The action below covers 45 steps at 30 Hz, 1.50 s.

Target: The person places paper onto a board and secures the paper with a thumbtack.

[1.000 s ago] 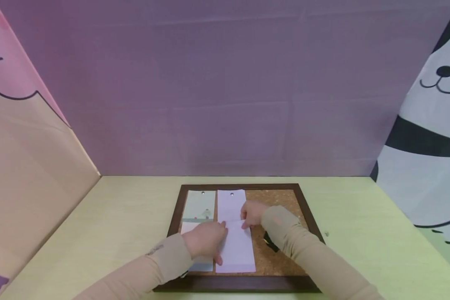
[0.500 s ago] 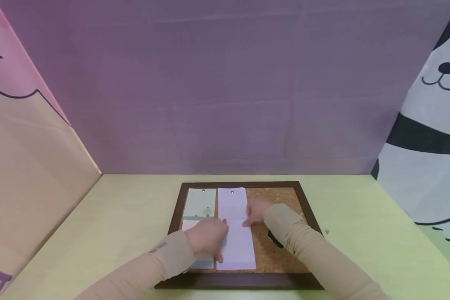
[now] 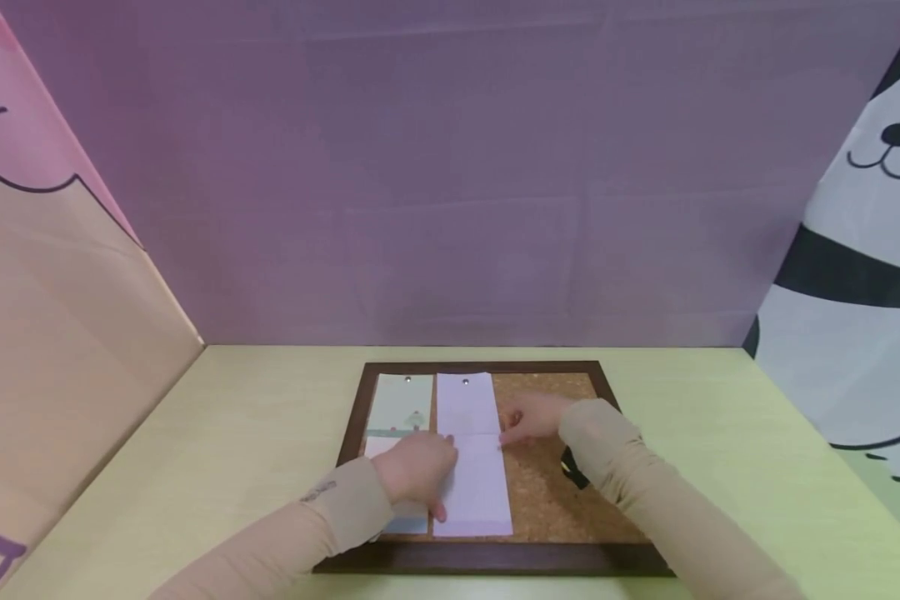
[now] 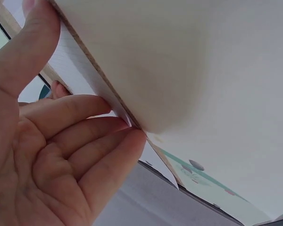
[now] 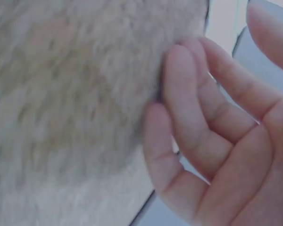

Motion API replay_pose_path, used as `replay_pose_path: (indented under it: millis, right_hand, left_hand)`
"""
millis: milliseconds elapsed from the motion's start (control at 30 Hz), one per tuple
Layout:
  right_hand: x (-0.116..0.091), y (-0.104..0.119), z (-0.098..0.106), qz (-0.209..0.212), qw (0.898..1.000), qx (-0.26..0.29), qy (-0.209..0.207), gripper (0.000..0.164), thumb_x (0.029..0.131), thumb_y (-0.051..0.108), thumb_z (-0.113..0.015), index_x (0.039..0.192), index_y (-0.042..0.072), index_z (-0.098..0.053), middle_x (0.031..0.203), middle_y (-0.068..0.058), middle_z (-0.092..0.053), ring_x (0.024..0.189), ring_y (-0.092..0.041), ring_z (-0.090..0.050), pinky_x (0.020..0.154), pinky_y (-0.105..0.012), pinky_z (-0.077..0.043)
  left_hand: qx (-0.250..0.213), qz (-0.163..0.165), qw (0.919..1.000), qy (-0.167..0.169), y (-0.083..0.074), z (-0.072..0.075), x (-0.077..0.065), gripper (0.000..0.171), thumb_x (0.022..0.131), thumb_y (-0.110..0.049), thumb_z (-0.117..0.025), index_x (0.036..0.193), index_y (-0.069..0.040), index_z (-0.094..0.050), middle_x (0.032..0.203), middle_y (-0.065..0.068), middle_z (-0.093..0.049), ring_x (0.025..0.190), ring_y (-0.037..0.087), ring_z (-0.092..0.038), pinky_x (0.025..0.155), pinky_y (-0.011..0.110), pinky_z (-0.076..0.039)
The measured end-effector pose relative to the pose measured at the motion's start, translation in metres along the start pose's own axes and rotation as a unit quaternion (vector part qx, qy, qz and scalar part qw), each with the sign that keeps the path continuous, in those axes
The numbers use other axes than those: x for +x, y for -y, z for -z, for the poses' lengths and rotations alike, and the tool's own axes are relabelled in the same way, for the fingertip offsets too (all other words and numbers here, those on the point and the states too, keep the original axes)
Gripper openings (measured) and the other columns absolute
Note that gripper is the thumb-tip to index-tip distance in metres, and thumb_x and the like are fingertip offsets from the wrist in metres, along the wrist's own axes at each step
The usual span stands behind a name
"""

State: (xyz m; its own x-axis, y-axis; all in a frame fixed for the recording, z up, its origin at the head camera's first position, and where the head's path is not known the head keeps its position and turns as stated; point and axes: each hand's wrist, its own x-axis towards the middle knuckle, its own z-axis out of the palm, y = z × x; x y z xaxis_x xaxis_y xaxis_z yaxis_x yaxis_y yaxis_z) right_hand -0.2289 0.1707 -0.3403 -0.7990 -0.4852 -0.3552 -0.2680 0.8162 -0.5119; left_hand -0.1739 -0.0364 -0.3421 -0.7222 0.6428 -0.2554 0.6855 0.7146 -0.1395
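A pale lavender sheet of paper [image 3: 480, 487] with a fold line across it lies lengthwise on a framed cork board [image 3: 547, 512], a pin [image 3: 466, 382] at its top. My left hand [image 3: 418, 471] rests along its left edge, thumb and fingertips spread apart on it. In the left wrist view, the left hand's fingertips [image 4: 139, 134] meet the seam between two papers. My right hand [image 3: 536, 415] is at the sheet's right edge over bare cork, fingers loosely bent. In the right wrist view, that hand [image 5: 217, 122] holds nothing, its thumb apart from the fingers.
Left of the lavender sheet, a pale green printed sheet [image 3: 397, 404] is pinned to the board, partly under my left hand. The board's dark brown frame [image 3: 487, 560] surrounds the cork on a light wooden table [image 3: 270, 417]. A purple backdrop [image 3: 450, 183] stands behind.
My right hand has drawn away to the right from the middle of the lavender sheet to its edge. The left hand stays in place, and the view has shifted slightly.
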Motion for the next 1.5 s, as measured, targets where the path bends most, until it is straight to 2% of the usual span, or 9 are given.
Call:
replay_pose_path:
  millis: [200,367,600,800,1033,1133,1300,1500]
  right_hand:
    - [-0.010,-0.014,0.006,0.015,0.999,0.013,0.030,0.024,0.088,0.035,-0.066,0.087,0.012,-0.065,0.080,0.003,-0.061,0.069,-0.008,-0.057,0.064,-0.024,-0.048]
    - [-0.021,-0.020,0.011,0.027,0.999,0.020,0.022,0.018,0.091,0.025,-0.062,0.097,0.009,-0.065,0.087,-0.002,-0.065,0.077,-0.013,-0.062,0.071,-0.028,-0.052]
    - [-0.040,-0.018,0.021,0.059,0.998,-0.016,-0.007,0.014,0.092,0.026,-0.060,0.094,0.013,-0.064,0.094,0.001,-0.064,0.086,-0.012,-0.059,0.073,-0.031,-0.050]
    - [-0.049,-0.024,0.021,0.102,0.993,-0.041,-0.033,0.011,0.092,0.024,-0.061,0.092,0.013,-0.064,0.092,0.003,-0.063,0.083,-0.010,-0.056,0.071,-0.028,-0.047]
    - [-0.057,-0.036,0.015,0.090,0.995,-0.019,-0.034,0.012,0.091,0.024,-0.062,0.091,0.013,-0.066,0.084,0.007,-0.062,0.074,-0.006,-0.052,0.064,-0.024,-0.045]
    - [-0.061,-0.045,0.014,0.097,0.994,-0.025,-0.032,0.013,0.091,0.024,-0.062,0.091,0.012,-0.066,0.083,0.008,-0.062,0.073,-0.004,-0.051,0.064,-0.023,-0.044]
    - [-0.068,-0.059,0.016,0.097,0.994,-0.029,-0.033,0.014,0.091,0.025,-0.062,0.092,0.012,-0.066,0.083,0.008,-0.061,0.073,-0.003,-0.051,0.064,-0.024,-0.044]
    - [-0.081,-0.069,0.016,0.059,0.998,-0.004,-0.034,0.021,0.090,0.024,-0.063,0.104,0.008,-0.065,0.092,0.003,-0.065,0.083,-0.009,-0.059,0.069,-0.028,-0.049]
  left_hand:
    - [-0.008,0.006,0.9999,0.008,-0.001,0.000,0.000,0.074,0.057,-0.050,-0.084,0.112,-0.005,-0.066,0.123,0.013,-0.063,0.102,0.026,-0.065,0.090,0.032,-0.052]
    - [-0.007,0.007,0.9999,0.009,-0.002,-0.001,0.000,0.072,0.056,-0.051,-0.084,0.110,-0.006,-0.067,0.123,0.013,-0.064,0.101,0.026,-0.065,0.090,0.032,-0.052]
    - [-0.006,0.013,0.9998,0.013,-0.003,0.001,-0.001,0.070,0.055,-0.052,-0.083,0.107,-0.007,-0.068,0.122,0.012,-0.064,0.096,0.025,-0.066,0.088,0.031,-0.053]
    - [-0.004,0.013,0.9999,0.010,-0.004,0.001,-0.002,0.063,0.055,-0.051,-0.084,0.099,-0.008,-0.069,0.117,0.011,-0.067,0.092,0.023,-0.067,0.085,0.030,-0.054]
    - [0.003,0.016,0.9998,0.012,-0.004,0.000,0.000,0.063,0.054,-0.052,-0.084,0.098,-0.009,-0.070,0.119,0.010,-0.066,0.093,0.022,-0.066,0.084,0.029,-0.053]
    - [0.000,0.015,0.9998,0.013,-0.005,0.000,-0.001,0.062,0.055,-0.051,-0.084,0.098,-0.010,-0.070,0.119,0.010,-0.066,0.094,0.022,-0.066,0.085,0.030,-0.053]
    - [-0.002,0.016,0.9997,0.015,-0.006,0.002,-0.002,0.059,0.056,-0.051,-0.084,0.097,-0.011,-0.070,0.119,0.009,-0.066,0.093,0.022,-0.066,0.085,0.030,-0.053]
    - [0.002,0.012,0.9998,0.012,-0.006,0.003,-0.002,0.056,0.056,-0.052,-0.084,0.092,-0.011,-0.070,0.114,0.008,-0.068,0.087,0.020,-0.067,0.081,0.028,-0.054]
